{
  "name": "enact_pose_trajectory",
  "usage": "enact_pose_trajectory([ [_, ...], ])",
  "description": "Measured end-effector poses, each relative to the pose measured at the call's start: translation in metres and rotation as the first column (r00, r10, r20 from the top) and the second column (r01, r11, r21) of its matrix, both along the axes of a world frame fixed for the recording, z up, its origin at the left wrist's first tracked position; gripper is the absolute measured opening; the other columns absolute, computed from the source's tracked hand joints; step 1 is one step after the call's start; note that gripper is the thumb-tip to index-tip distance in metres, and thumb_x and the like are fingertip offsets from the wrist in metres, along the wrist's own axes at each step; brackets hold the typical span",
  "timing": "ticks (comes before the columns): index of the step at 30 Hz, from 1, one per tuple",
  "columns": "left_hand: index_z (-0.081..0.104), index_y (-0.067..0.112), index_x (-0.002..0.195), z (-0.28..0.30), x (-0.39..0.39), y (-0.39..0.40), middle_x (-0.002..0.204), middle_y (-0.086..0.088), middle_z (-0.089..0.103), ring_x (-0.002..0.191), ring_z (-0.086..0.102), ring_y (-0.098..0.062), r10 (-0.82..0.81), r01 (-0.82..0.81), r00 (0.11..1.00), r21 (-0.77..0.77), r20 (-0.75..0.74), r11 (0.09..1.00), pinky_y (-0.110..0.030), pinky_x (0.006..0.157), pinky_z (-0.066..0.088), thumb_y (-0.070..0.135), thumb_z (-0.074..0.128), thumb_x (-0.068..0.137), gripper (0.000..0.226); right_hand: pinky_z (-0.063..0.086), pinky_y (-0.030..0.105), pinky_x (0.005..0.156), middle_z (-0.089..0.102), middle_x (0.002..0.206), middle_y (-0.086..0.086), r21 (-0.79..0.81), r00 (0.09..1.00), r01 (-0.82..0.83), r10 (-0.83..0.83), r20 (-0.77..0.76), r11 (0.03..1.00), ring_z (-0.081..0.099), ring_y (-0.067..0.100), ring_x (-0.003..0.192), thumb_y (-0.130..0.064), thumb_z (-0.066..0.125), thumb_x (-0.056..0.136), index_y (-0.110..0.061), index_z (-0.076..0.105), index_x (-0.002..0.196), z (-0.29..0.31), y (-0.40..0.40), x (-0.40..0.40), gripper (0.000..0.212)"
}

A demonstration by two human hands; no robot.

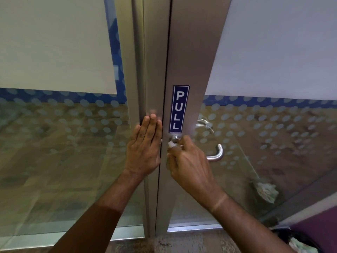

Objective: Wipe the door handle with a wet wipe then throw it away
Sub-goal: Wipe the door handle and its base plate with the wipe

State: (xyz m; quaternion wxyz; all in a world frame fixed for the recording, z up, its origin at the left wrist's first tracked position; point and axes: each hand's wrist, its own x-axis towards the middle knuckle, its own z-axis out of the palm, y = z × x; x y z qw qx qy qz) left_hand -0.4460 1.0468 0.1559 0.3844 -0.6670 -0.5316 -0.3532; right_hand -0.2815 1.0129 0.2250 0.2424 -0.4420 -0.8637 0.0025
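The left hand (145, 143) lies flat just beside the door handle (215, 152), whose right end stays open.

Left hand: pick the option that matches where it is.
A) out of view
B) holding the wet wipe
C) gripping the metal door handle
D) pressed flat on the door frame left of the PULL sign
D: the left hand lies open, fingers extended, on the door frame, left of the PULL sign, while the right hand holds the wet wipe at the door handle.
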Motion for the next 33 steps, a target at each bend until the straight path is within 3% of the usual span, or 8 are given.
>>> enact_pose_trajectory([
  [7,-0.002,0.006,0.154,0.003,0.004,-0.002,0.163,-0.009,-0.015,0.152,-0.010,-0.021,0.009,-0.009,1.000,0.009,-0.004,1.000,-0.037,0.124,-0.006,0.020,0.026,0.102,0.061,0.041,0.036,0.062,0.069,0.080,0.005,0.116,0.993,-0.108,0.102,0.056,0.987,0.062,0.026,0.066,-0.014,0.070,0.081,-0.012,0.072,0.076,-0.008,-0.002,0.033,0.005],
  [11,-0.004,0.007,0.154,0.004,0.004,-0.004,0.163,-0.008,-0.017,0.152,-0.010,-0.021,0.003,-0.003,1.000,0.006,-0.001,1.000,-0.036,0.124,-0.005,0.017,0.033,0.099,0.068,0.040,0.037,0.072,0.076,0.099,-0.001,0.165,0.980,-0.197,0.195,0.029,0.966,0.067,0.019,0.078,-0.007,0.080,0.074,-0.016,0.077,0.084,-0.012,0.005,0.071,0.014],
  [14,-0.003,0.006,0.155,0.004,0.005,-0.003,0.163,-0.007,-0.016,0.152,-0.009,-0.021,0.004,-0.004,1.000,0.014,0.006,1.000,-0.037,0.124,-0.004,0.018,0.031,0.100,0.066,0.048,0.035,0.071,0.077,0.096,-0.001,0.158,0.981,-0.182,0.189,-0.036,0.971,0.070,0.020,0.081,0.000,0.082,0.068,-0.013,0.075,0.085,-0.006,0.013,0.100,0.023],
  [17,-0.002,0.006,0.155,0.003,0.004,-0.002,0.164,-0.007,-0.015,0.152,-0.009,-0.021,0.005,-0.005,1.000,0.016,0.012,1.000,-0.037,0.124,-0.003,0.020,0.026,0.102,0.061,0.045,0.032,0.070,0.074,0.083,-0.003,0.105,0.976,-0.215,0.216,-0.007,0.971,0.065,0.014,0.076,-0.003,0.074,0.074,-0.015,0.071,0.087,0.005,0.020,0.113,0.017],
  [21,0.000,0.006,0.155,0.001,0.003,-0.001,0.164,-0.008,-0.013,0.152,-0.007,-0.021,0.008,-0.008,1.000,0.014,0.007,1.000,-0.037,0.124,-0.003,0.020,0.025,0.102,0.060,0.045,0.035,0.077,0.073,0.087,-0.002,-0.022,0.966,-0.222,0.223,0.131,0.975,0.063,0.017,0.080,-0.015,0.060,0.088,-0.020,0.073,0.101,0.016,0.036,0.118,0.019],
  [26,0.001,0.006,0.155,0.001,0.003,0.000,0.164,-0.008,-0.012,0.152,-0.006,-0.021,-0.001,0.000,1.000,0.006,0.014,1.000,-0.037,0.124,-0.003,0.022,0.023,0.104,0.057,0.045,0.028,0.073,0.070,0.090,-0.003,0.023,0.925,-0.264,0.247,0.288,0.964,0.051,0.014,0.086,-0.027,0.050,0.096,-0.020,0.075,0.094,0.025,0.052,0.118,0.026],
  [29,0.000,0.006,0.155,0.001,0.003,0.000,0.164,-0.008,-0.013,0.152,-0.007,-0.021,0.000,0.000,1.000,0.003,0.011,1.000,-0.037,0.124,-0.003,0.022,0.023,0.104,0.058,0.045,0.023,0.069,0.068,0.097,0.004,0.034,0.941,-0.222,0.205,0.270,0.974,0.057,0.016,0.084,-0.016,0.059,0.093,-0.016,0.075,0.091,0.021,0.051,0.119,0.016],
  [33,-0.001,0.007,0.155,0.003,0.004,-0.001,0.164,-0.007,-0.013,0.152,-0.008,-0.020,-0.009,0.009,1.000,0.014,0.015,1.000,-0.037,0.124,-0.003,0.021,0.023,0.103,0.059,0.055,0.031,0.067,0.061,0.102,0.005,-0.016,0.968,-0.108,0.109,0.226,0.994,0.060,0.018,0.077,-0.021,0.049,0.097,-0.014,0.073,0.103,0.017,0.050,0.118,0.026],
])
